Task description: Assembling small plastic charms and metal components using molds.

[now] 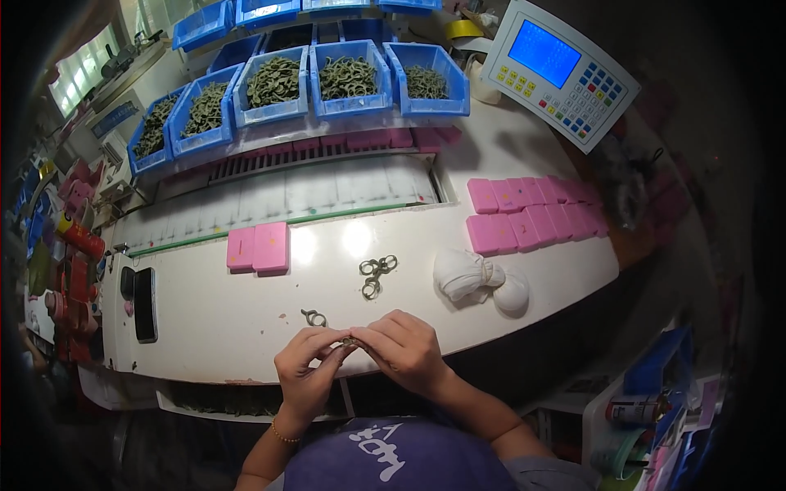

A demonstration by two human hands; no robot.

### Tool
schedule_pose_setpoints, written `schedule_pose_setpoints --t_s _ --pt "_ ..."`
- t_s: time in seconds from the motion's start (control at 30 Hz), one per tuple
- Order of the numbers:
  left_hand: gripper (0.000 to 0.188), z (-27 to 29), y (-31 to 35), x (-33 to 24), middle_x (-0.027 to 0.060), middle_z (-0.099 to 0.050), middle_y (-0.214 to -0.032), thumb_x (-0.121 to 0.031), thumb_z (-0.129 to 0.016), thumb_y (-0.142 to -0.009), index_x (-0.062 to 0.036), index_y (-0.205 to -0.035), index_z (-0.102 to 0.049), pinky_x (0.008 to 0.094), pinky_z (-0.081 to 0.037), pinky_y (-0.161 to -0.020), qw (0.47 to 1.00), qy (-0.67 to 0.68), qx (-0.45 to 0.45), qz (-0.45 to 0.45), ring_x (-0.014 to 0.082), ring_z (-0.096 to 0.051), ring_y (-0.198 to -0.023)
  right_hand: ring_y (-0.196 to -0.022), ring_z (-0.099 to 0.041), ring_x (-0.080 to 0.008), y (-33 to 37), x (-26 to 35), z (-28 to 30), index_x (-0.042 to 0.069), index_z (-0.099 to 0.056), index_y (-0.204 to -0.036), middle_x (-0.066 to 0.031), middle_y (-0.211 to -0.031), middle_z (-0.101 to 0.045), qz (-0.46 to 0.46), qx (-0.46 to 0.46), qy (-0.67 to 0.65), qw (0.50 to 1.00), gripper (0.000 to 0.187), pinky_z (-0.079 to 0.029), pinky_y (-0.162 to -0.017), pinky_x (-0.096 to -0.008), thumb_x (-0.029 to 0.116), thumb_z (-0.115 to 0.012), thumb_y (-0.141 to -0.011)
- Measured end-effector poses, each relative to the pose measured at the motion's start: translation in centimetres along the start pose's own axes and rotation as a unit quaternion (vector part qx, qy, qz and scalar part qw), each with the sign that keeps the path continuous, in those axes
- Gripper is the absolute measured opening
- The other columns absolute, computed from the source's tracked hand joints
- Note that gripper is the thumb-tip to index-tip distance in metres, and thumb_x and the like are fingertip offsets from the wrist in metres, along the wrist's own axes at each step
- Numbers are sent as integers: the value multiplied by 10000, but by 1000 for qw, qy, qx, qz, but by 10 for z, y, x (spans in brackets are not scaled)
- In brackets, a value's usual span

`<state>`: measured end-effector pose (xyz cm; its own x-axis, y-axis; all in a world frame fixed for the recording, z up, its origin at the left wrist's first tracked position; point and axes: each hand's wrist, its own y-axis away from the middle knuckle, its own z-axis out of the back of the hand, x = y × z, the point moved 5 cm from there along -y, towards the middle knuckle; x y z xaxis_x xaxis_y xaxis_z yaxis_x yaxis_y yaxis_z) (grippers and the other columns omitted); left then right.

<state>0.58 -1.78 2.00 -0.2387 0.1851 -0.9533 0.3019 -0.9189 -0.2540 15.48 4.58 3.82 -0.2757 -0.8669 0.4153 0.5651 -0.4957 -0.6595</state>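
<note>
Workpiece, small, dull olive-green, exact shape largely hidden, located at lower centre of frame; pinched between the fingertips of left hand and right hand.

Your tabletop is brightly lit, and two white glare spots burn out its middle, close together, just right of the pink blocks. Daylight shows through the window at your upper left, and the blue screen glows on its own. You get soft shadow below the keypad console, while the floor area to your right sinks into near-black. Fisheye curvature bows the tabletop's front edge, and dark vignetting swallows the corners. Your hands look reasonably sharp, but the small piece between your fingertips is too tiny to resolve; clutter at far left turns soft.
</note>
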Motion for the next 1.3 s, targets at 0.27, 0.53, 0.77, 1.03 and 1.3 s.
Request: schedule_pose_setpoints --t_s 0.27,0.53,0.77,1.03,1.3 --pt "251 -1 -2 -7 109 -674 -915 130 -713 -762 -12 -968 -735 238 -550 -642 997 -45 -12 -68 143 -659 -767 -792 -619 -233 -7 -6 8 39 -675 -985 -56 -865 -644 -19 22 -58 998 249 -520 -670 -325 20 -760 -752" --pt "238 -1 0 -16 126 -690 -915 77 -759 -752 -18 -970 -749 275 -568 -673 987 -63 -22 -146 194 -697 -773 -1063 -563 -188 -7 -10 7 53 -523 -1188 -81 -1076 -601 -156 135 -433 877 378 -429 -969 -336 -2 -706 -862" --pt "231 -2 -1 -19 124 -699 -920 76 -757 -754 -12 -967 -744 272 -567 -676 985 -70 -1 -159 194 -701 -784 -1006 -583 -176 -9 -9 6 58 -529 -1172 -64 -1036 -598 -156 116 -454 870 376 -437 -947 -331 -48 -698 -853" --pt "171 22 -12 9 110 -699 -882 89 -696 -783 6 -929 -730 261 -542 -626 995 -93 -24 2 174 -682 -737 -903 -589 -250 -4 -57 28 45 -635 -1121 -79 -961 -633 -145 -10 -31 989 333 -484 -829 -364 -21 -704 -802" --pt "164 27 -17 25 104 -657 -969 46 -667 -811 18 -964 -719 245 -499 -597 970 -229 -82 -5 128 -604 -669 -1001 -514 -266 -16 -70 -6 144 -690 -1105 -56 -1111 -590 -62 99 112 987 318 -448 -888 -398 138 -705 -787"
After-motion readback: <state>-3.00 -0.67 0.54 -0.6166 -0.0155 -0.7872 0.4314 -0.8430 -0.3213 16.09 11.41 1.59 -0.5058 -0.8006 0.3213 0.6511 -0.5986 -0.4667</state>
